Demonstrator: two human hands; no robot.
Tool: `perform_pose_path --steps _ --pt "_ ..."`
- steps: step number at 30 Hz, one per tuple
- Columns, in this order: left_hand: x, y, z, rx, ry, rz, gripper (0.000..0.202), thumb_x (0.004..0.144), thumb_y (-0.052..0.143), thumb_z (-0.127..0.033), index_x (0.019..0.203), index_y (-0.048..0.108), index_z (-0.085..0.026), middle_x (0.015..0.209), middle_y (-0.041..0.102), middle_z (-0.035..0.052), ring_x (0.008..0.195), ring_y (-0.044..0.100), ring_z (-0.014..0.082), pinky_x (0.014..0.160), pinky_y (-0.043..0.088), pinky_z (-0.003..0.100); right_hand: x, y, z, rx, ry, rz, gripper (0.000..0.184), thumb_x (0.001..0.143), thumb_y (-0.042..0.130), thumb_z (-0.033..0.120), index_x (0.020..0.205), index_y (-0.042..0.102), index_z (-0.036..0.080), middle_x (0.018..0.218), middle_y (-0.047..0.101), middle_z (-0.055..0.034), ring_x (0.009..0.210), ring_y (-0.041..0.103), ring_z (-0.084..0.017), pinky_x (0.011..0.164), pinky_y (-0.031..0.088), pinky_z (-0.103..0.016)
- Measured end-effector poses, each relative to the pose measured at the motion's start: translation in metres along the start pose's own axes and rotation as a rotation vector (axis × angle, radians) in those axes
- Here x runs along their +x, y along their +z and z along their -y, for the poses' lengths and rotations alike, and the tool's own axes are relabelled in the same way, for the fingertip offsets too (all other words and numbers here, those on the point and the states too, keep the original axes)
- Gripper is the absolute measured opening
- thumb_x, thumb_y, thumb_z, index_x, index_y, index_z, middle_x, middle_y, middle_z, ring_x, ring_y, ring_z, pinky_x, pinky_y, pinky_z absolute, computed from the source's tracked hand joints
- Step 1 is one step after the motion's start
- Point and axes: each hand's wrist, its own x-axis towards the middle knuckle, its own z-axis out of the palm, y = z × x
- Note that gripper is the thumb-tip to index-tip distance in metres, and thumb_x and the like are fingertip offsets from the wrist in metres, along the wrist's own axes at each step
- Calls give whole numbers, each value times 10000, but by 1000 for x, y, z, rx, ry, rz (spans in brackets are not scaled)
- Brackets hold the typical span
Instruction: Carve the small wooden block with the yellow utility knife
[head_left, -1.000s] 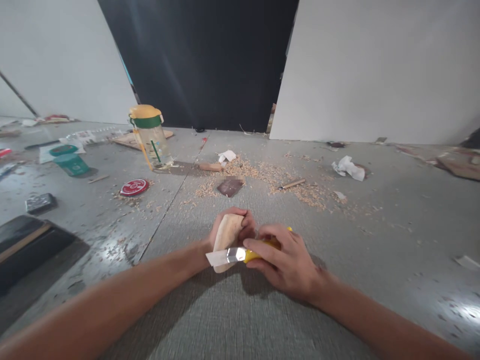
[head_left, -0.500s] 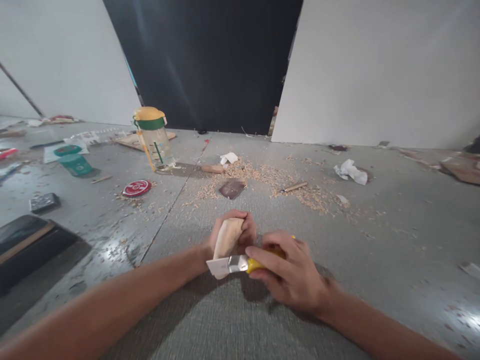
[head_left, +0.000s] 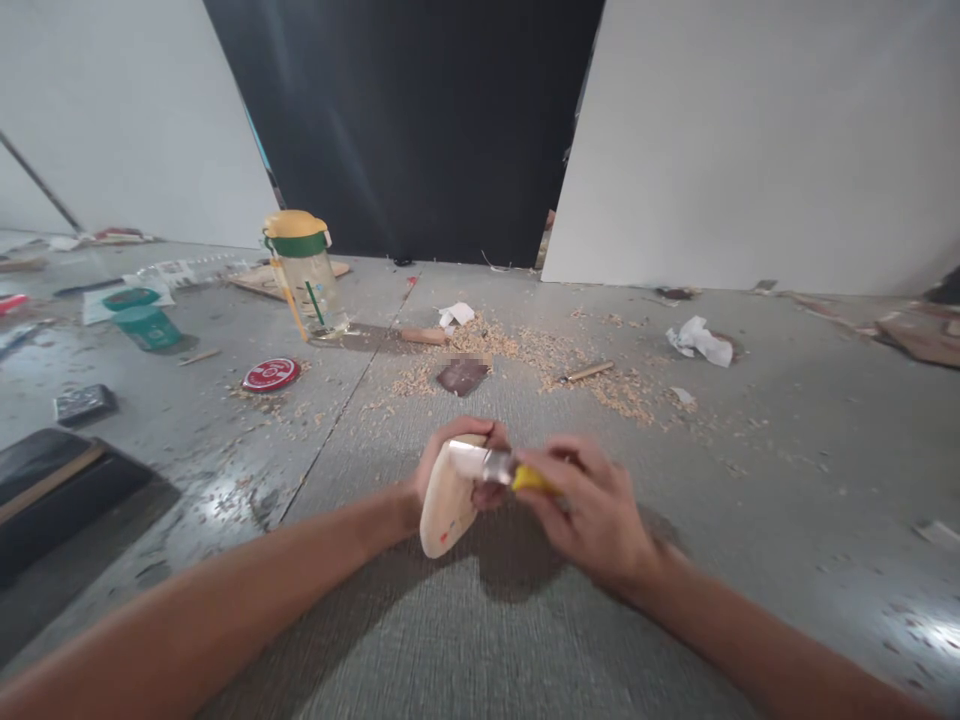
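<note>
My left hand point(head_left: 442, 462) is closed around a pale, rounded piece of wood point(head_left: 444, 505), holding it just above the grey table point(head_left: 480, 620). My right hand point(head_left: 592, 505) grips a yellow-handled knife point(head_left: 499, 468). Its metal blade lies across the upper end of the wood, near my left fingers. The lower end of the wood sticks out below my left hand toward me.
Wood shavings point(head_left: 540, 355) lie scattered past my hands, with a dark sandpaper square point(head_left: 461, 376), a wooden dowel point(head_left: 424, 336) and a small stick tool point(head_left: 587, 372). A yellow-lidded bottle point(head_left: 304, 272), red disc point(head_left: 270, 374), green tub point(head_left: 146, 324) and black board point(head_left: 52, 490) are left; crumpled paper point(head_left: 701, 340) right.
The knife blade has moved up from the near end of the wood to its far end. My right hand moved away from me with it; the wood now shows more of its lower part.
</note>
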Motion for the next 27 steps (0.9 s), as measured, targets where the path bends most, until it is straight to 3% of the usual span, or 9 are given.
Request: perform_pose_path --steps 3,9,13,23,27 --pt "0 -2 1 18 37 -20 301 701 590 -412 539 495 -178 399 425 -29 337 383 101 397 325 241 -2 2 -11 -6 99 -46 173 953 526 291 1068 630 213 914 577 -53 741 586 -141 573 467 -245" --pt "1 -1 -5 41 77 -137 285 720 599 -369 554 473 -175 442 436 -29 395 400 91 414 341 210 0 -2 12 98 -40 58 210 975 490 353 1040 645 229 888 593 -37 685 588 -125 556 459 -247" --pt "1 0 -6 67 62 -173 299 732 597 -378 553 480 -170 442 433 -25 392 393 92 408 341 210 2 -4 22 137 -45 77 225 987 472 349 1067 639 221 902 599 -35 684 591 -112 566 459 -246" --pt "2 0 -8 118 57 -188 291 765 534 -355 549 472 -171 453 424 -17 415 389 92 425 329 217 1 -3 20 58 -43 68 267 994 456 389 1028 677 243 868 590 -31 685 569 -118 569 443 -246" --pt "2 0 -7 126 60 -176 303 784 497 -363 549 458 -177 430 415 -20 385 385 90 424 313 218 0 2 3 69 41 29 212 969 508 353 1051 660 230 905 588 -43 701 573 -130 584 469 -254"
